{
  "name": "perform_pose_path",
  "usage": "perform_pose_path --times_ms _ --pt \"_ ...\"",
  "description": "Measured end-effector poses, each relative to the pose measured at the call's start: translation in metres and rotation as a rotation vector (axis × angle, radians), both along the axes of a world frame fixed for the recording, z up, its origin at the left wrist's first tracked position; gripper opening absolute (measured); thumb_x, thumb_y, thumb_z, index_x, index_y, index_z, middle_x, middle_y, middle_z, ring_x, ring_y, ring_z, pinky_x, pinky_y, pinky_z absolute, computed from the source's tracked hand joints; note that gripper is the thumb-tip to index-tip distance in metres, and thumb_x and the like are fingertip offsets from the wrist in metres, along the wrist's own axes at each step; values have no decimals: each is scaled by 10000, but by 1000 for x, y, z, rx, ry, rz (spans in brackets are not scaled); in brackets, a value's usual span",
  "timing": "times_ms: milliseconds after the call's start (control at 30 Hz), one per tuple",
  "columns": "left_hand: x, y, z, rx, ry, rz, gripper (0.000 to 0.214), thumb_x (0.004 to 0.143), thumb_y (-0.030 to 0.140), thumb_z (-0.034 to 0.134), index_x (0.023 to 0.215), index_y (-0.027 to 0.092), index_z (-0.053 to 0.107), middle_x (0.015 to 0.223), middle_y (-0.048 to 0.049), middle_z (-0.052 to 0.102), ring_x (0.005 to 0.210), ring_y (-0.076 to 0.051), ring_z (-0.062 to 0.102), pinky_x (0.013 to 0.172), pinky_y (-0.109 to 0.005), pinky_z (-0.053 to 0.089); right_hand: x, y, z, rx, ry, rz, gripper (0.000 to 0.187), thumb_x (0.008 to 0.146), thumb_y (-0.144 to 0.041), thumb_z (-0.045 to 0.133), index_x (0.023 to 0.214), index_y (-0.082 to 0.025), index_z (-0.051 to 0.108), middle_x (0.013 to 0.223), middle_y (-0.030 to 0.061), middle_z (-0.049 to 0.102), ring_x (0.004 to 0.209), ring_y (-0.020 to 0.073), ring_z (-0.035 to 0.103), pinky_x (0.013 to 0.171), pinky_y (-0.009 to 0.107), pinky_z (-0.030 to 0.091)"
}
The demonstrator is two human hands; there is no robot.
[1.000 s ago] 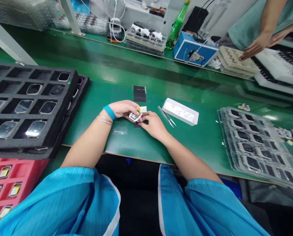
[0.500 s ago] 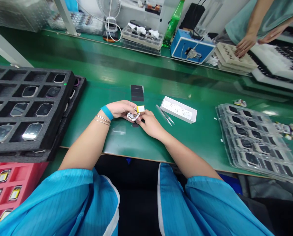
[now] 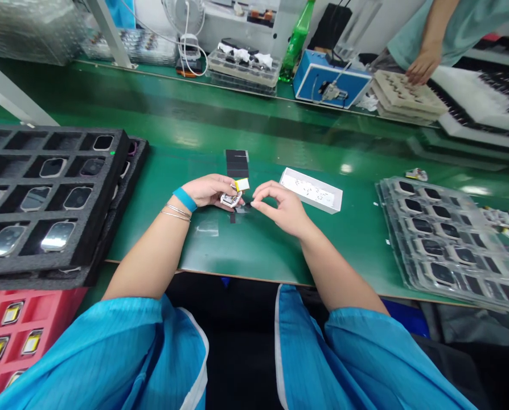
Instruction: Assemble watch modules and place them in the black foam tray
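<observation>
My left hand is closed on an opened smartwatch case, its inside facing up. A yellow-and-silver battery sticks up at the case's upper edge. To its right, my right hand is in a pinch, with a small black piece at the fingertips; its exact kind is too small to make out. Black adhesive pieces lie on a sheet behind my hands. Close to the right hand stands a white box with tiny dark parts in it. No tweezers show now.
A dark foam tray of watches stands at left, above a red tray with battery-fitted cases. Clear plastic trays of watches are stacked at right. Across the bench are a blue machine, a green bottle and another person's hand.
My right hand has drawn away from the watch case to the right and now pinches beside it, over where the tweezers lay. My left hand keeps its hold on the case.
</observation>
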State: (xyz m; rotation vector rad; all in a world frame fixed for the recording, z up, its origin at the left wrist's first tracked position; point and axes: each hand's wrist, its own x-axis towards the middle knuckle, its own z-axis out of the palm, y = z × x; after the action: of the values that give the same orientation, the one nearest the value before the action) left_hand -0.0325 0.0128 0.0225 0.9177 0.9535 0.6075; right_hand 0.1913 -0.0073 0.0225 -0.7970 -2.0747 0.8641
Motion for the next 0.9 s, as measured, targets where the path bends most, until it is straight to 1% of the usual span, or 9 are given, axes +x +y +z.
perform_pose_path --times_ms 100,133,200,267,367,467,600,900 --pt "13 -4 3 59 29 190 108 714 118 677 816 105 644 795 -103 726 676 -171 693 636 -302 596 -3 0 -4 -25 152 -97 116 787 -256 709 709 -207 639 855 26 700 839 178 653 851 362 507" --pt "18 -6 4 78 41 239 80 728 110 653 807 108 638 774 -85 717 650 -154 680 610 -283 591 -4 -1 -5 -41 177 -118 115 771 -254 719 702 -205 640 845 26 709 830 180 661 841 362 513" --pt "28 -9 6 104 65 295 45 740 94 626 781 112 628 713 -49 688 599 -125 649 572 -254 582 -6 0 -6 -83 194 -156 127 741 -264 737 698 -199 637 834 26 719 820 184 671 833 363 520" --pt "35 -12 6 115 83 307 35 738 83 622 756 113 620 656 -25 656 570 -110 624 565 -246 580 -7 1 -7 -118 186 -184 148 723 -278 747 699 -194 627 820 24 718 808 183 672 825 361 521" --pt "42 -15 5 121 105 298 41 735 80 631 728 114 607 611 -16 626 549 -106 608 551 -233 569 -7 3 -10 -138 152 -209 151 725 -284 734 712 -191 615 794 17 703 783 173 658 804 350 517" --pt "44 -16 3 126 108 280 65 732 74 641 706 114 596 595 -14 610 542 -105 603 552 -230 564 -9 5 -14 -164 136 -189 158 722 -287 721 742 -192 597 777 5 685 754 160 642 781 340 518" --pt "46 -16 1 126 104 277 97 726 73 665 699 116 582 584 -3 595 518 -92 585 553 -231 564 -11 7 -18 -232 184 -153 222 701 -293 724 787 -200 542 785 -5 673 746 148 646 764 324 528" --pt "47 -16 1 99 104 285 86 738 55 615 690 115 577 570 0 591 517 -93 587 560 -238 570 -14 7 -21 -235 203 -155 228 696 -273 726 778 -196 528 768 1 668 708 145 640 723 313 524"
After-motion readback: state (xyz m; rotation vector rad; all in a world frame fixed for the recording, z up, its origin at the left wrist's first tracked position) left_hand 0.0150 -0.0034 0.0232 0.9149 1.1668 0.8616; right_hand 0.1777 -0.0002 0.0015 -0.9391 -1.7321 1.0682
